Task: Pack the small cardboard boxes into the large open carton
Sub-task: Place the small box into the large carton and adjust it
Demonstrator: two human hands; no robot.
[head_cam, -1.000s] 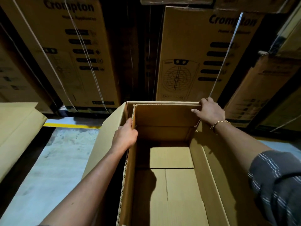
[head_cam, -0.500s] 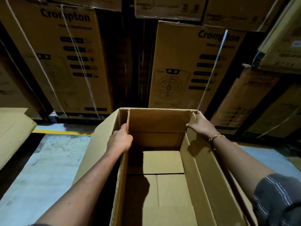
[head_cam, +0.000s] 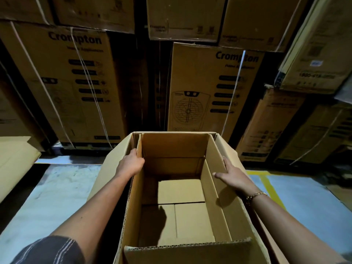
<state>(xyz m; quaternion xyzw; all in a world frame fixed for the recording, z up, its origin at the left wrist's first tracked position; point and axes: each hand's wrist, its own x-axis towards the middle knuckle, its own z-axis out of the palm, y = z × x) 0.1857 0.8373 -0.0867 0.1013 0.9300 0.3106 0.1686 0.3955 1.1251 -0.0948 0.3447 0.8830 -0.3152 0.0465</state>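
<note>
A large open carton (head_cam: 172, 147) stands on the floor right in front of me, its flaps folded outward. Only its folded bottom flaps show inside; no small boxes are in view. My left hand (head_cam: 131, 162) grips the top edge of the carton's left wall near the far corner. Fingers spread, my right hand (head_cam: 231, 175) lies flat on the right flap, with its thumb reaching over the right wall's edge. A gold bracelet sits on that wrist.
Tall stacks of printed, strapped cartons (head_cam: 213, 88) form a wall just behind the open carton. A flat cardboard stack (head_cam: 15, 161) lies at the left. The grey concrete floor (head_cam: 47, 202) carries yellow tape lines (head_cam: 270, 189) at the right.
My right hand slid from the carton's far right corner back along the right side and now presses the flap flat. The view tilted up and the near flap came into sight.
</note>
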